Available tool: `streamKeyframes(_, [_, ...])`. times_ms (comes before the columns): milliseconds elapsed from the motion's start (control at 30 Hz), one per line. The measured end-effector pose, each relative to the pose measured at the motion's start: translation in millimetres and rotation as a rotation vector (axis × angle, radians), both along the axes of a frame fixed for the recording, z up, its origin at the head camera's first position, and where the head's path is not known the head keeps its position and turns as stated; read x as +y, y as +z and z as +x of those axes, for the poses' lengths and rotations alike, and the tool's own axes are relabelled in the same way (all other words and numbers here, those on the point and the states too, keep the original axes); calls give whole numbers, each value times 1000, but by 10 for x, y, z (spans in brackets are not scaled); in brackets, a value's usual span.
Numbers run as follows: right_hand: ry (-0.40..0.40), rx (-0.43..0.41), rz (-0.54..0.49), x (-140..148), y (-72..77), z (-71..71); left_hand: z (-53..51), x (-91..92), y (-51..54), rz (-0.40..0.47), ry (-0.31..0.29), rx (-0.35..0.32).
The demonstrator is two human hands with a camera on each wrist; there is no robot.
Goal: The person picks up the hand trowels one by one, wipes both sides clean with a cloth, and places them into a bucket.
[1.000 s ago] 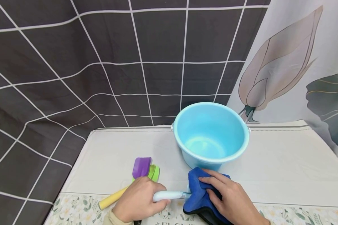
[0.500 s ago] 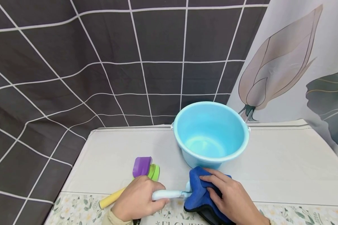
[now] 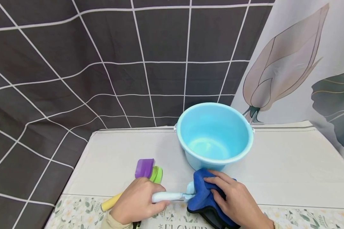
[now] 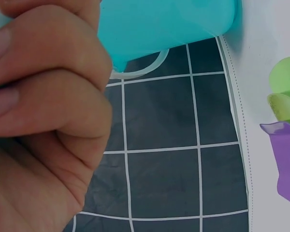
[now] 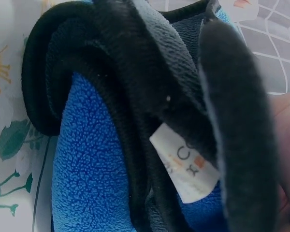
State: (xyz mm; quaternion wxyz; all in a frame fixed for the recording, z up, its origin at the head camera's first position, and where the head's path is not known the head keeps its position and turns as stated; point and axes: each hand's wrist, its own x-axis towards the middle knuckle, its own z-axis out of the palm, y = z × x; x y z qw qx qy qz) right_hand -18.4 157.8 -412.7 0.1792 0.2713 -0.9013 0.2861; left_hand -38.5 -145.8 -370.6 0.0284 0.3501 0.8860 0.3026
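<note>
My left grip (image 3: 139,199) is clamped round a pale-blue tool (image 3: 167,196), my right grip (image 3: 235,197) on a blue cloth (image 3: 201,190) against its end. Both are nearer me than the light-blue bucket (image 3: 215,127) by the table's (image 3: 123,156) far edge.

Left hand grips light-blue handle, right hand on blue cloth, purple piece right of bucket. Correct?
No: the purple piece lies left of the bucket, per the head view. Left hand gripping light-blue handle, right hand on blue cloth: both correct.
</note>
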Motion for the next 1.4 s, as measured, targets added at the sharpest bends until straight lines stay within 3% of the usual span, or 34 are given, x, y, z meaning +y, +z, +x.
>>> streamKeyframes(367, [-11,-23,29,-7,29,3,19,-80,52,-44,40,-27])
streamKeyframes(533, [-13,-17,33,8,70,14,24,-126,72,-72,32,34])
streamKeyframes(833, [-3,2,59,86,161,69,61,-341,171,-75,81,176])
streamKeyframes(1100, [13,4,49,285,174,153,102,-550,380,-65,155,180])
streamKeyframes(1400, [38,103,-11,488,267,224,92,-744,572,-149,296,421])
